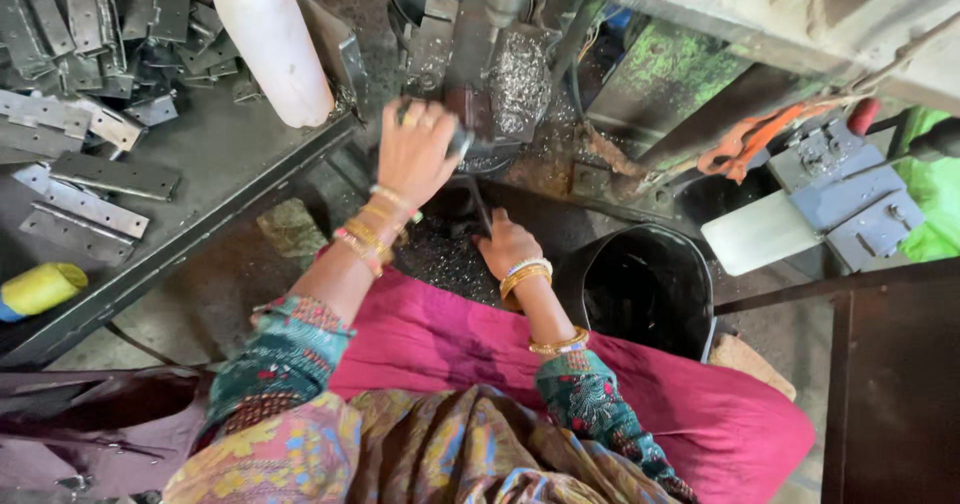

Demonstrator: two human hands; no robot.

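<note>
— What have you got hold of there?

— My left hand (415, 149) is up at the machine, fingers curled over a small dark metal piece (461, 141) that sits at the foot of the press head (497, 9). Most of the piece is hidden under my fingers, so I can't say exactly what shape it is, only that my grip is closed around it.

— And the other hand?

— My right hand (508, 247) is lower down, close to my lap, fingers closed on a thin dark metal rod (479, 207) that runs up towards the machine. It rests over a bed of dark metal shavings (440, 259).

— What lies around the machine?

— Just right of my left hand there's a heap of shiny metal swarf (520, 84). Beside my right wrist stands a black bucket (650, 289), open at the top, dark inside.

— And further out?

— To my left is a metal workbench (200, 164) with long hinges (85, 204) scattered flat on it, more piled at the far corner. A white plastic bottle (270, 44) lies tilted at the bench's edge, and a yellow roll (40, 289) lies near its front edge. Far right, a grey metal bracket (845, 194) and a white block (760, 232) hang out from the machine frame, with orange cord (745, 139) looped above them.

— Your lap?

— Magenta cloth (480, 344) spread across it, under both forearms.
</note>
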